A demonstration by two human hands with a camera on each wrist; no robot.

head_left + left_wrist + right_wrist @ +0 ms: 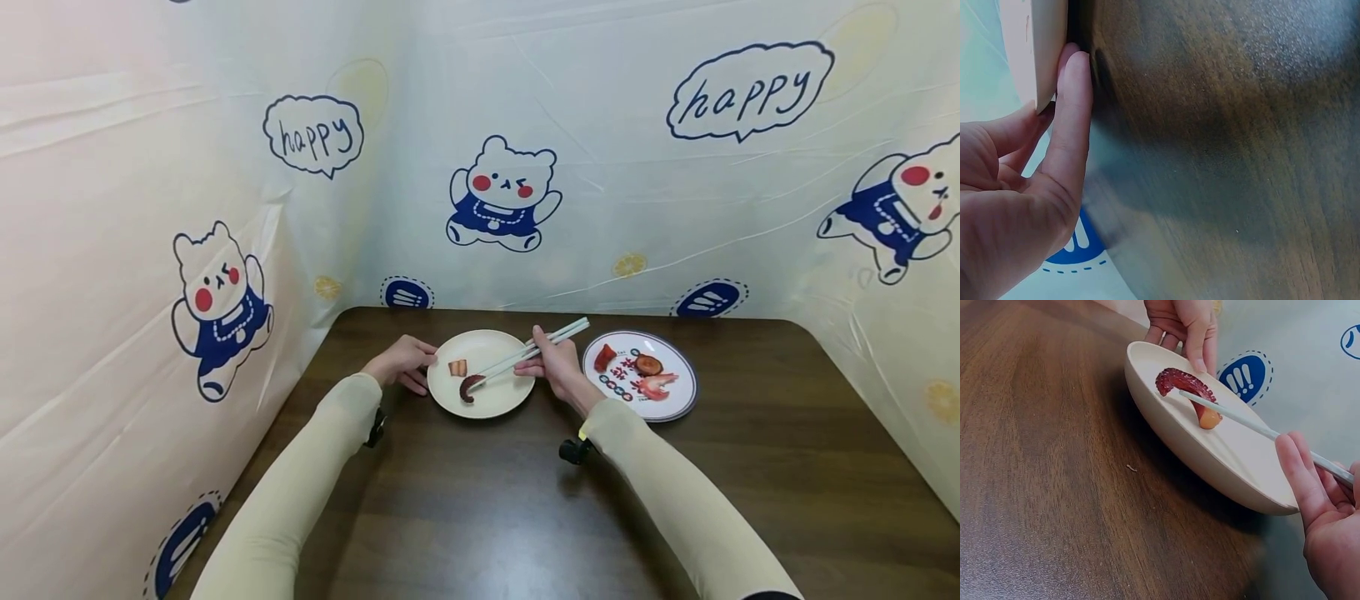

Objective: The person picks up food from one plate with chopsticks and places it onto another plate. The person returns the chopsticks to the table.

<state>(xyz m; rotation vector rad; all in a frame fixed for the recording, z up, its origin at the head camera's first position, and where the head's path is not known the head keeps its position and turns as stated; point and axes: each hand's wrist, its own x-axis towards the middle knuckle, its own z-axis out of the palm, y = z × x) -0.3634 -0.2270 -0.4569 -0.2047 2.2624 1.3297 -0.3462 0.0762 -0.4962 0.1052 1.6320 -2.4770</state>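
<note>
My left hand (405, 364) pinches the left rim of a cream plate (491, 337), its thumb on the edge and its fingers at the underside, as the left wrist view shows. In my right hand (558, 364) is a pair of pale chopsticks (567, 328), slanting down over the plate. Their tips are at a dark red, curled octopus tentacle (1180, 380) with a row of suckers. Whether the tips grip it or only touch it I cannot tell. Behind the tentacle on the same plate lies a small striped piece like pork belly (457, 367).
Right of the cream plate stands a white plate with a blue rim (686, 367). It carries a red piece (604, 357), a round brown slice (648, 365) and a pink shrimp-like piece (656, 387). A printed curtain (600, 183) surrounds the dark wooden table (465, 517).
</note>
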